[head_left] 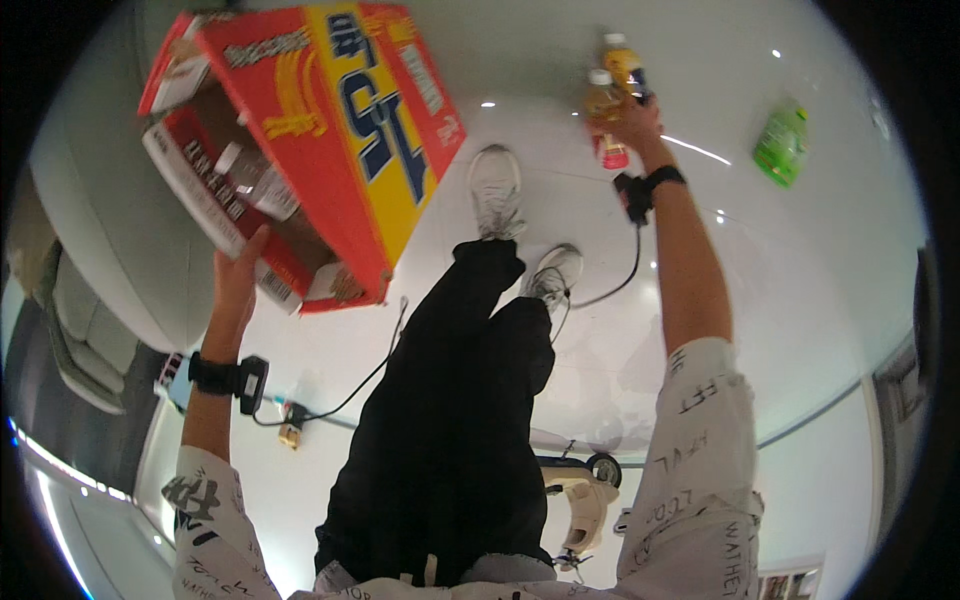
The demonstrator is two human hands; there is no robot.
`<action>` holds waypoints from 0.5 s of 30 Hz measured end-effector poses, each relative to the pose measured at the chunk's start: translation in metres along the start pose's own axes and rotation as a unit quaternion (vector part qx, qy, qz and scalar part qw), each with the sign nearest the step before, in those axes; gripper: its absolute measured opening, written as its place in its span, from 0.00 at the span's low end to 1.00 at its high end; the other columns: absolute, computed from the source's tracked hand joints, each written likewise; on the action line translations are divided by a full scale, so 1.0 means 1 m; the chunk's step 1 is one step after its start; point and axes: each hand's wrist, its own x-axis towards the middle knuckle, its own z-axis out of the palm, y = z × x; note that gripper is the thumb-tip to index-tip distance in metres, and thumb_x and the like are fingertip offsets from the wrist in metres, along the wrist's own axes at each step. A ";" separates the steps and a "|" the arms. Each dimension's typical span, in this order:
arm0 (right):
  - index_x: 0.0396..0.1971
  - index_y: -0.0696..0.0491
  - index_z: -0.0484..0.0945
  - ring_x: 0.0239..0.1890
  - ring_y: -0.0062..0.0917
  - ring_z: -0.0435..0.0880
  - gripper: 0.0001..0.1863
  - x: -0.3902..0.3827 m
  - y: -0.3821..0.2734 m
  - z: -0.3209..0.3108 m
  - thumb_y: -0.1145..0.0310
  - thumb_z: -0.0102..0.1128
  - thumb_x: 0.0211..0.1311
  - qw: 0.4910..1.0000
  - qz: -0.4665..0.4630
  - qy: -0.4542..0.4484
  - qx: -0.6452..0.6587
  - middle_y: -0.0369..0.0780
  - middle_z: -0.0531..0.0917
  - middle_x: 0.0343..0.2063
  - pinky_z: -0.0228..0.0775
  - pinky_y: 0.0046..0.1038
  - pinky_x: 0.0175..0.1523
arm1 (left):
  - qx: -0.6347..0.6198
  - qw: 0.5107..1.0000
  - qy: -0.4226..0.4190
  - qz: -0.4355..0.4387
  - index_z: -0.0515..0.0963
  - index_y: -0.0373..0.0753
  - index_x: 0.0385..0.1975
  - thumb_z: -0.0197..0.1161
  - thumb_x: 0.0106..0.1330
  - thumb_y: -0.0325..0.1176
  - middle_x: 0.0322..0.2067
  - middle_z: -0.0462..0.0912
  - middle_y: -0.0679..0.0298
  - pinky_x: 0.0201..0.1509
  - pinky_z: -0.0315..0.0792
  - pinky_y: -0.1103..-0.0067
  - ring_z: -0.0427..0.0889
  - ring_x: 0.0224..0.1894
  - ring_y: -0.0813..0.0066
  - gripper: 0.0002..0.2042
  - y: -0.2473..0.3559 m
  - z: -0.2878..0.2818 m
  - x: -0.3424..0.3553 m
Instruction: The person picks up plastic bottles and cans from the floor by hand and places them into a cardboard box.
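My left hand (240, 270) grips the lower flap of a red and yellow cardboard box (310, 120), which is held tilted at the upper left with its open side showing. A clear bottle with a white cap (255, 185) lies inside. My right hand (630, 125) is closed on two drink bottles at upper middle, a yellow bottle (620, 62) and a bottle with pink at its base (610, 152); whether they touch the floor I cannot tell. A green bottle or pack (783, 145) lies on the floor to their right.
My shoes (495, 195) stand on a glossy white floor (720, 260). A grey sofa (90, 320) is at the left. A cream scooter (580, 500) and small objects (292, 425) show toward the bottom. Cables hang from devices on both wrists.
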 end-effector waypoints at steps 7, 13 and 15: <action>0.49 0.57 0.71 0.43 0.28 0.79 0.41 -0.033 0.003 0.051 0.38 0.64 0.42 0.986 -0.036 -0.068 0.146 0.45 0.80 0.40 0.66 0.30 0.49 | -0.033 0.997 -0.050 0.041 0.71 0.33 0.47 0.61 0.61 0.35 0.42 0.77 0.59 0.50 0.68 0.74 0.74 0.46 0.71 0.18 0.007 0.013 0.006; 0.44 0.56 0.75 0.43 0.24 0.76 0.23 -0.230 -0.081 -0.022 0.54 0.60 0.55 0.822 0.036 -0.033 0.567 0.39 0.80 0.37 0.64 0.24 0.52 | -0.007 0.997 -0.041 0.065 0.76 0.32 0.39 0.60 0.61 0.34 0.33 0.80 0.61 0.41 0.71 0.77 0.77 0.35 0.75 0.12 -0.005 0.039 0.006; 0.48 0.56 0.71 0.47 0.26 0.74 0.21 -0.264 -0.090 -0.087 0.58 0.56 0.59 0.798 0.037 -0.033 0.600 0.38 0.77 0.42 0.64 0.28 0.54 | -0.027 0.993 -0.027 0.109 0.76 0.31 0.37 0.59 0.61 0.35 0.30 0.80 0.61 0.37 0.71 0.76 0.77 0.32 0.75 0.12 -0.018 0.052 0.015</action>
